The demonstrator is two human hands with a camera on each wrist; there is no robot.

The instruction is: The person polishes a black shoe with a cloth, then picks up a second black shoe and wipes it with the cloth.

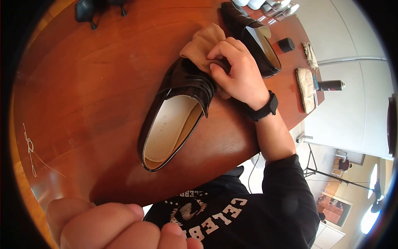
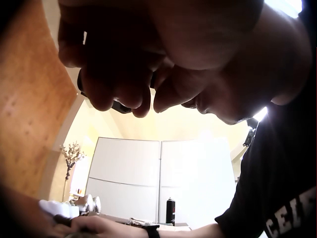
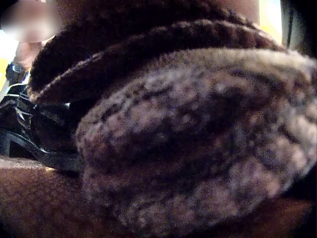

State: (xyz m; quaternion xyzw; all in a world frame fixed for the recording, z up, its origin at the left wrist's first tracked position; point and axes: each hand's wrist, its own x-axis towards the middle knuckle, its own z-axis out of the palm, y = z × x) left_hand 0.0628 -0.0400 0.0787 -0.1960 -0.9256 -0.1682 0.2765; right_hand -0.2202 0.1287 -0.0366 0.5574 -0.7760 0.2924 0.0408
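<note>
A black leather loafer point(image 1: 172, 112) with a beige insole lies on the table near its front edge. My right hand point(image 1: 240, 70) grips a brown cloth point(image 1: 205, 45) with curled fingers, at the loafer's toe. In the right wrist view the cloth point(image 3: 193, 139) looks thick and fleecy, hiding most of the hand, and glossy black leather point(image 3: 44, 124) shows behind it. My left hand point(image 1: 112, 226) is raised close to the head camera, off the shoe. Its fingers curl in the dark left wrist view, thumb tip near the fingertips, with nothing visible held.
A second black loafer point(image 1: 253, 37) stands just beyond my right hand. Behind it are a small black cap point(image 1: 286, 44), a beige pad point(image 1: 306, 89) and a spray can point(image 1: 331, 85). Black heeled shoes point(image 1: 85, 12) are at the far left, loose string point(image 1: 30, 145) at the left edge.
</note>
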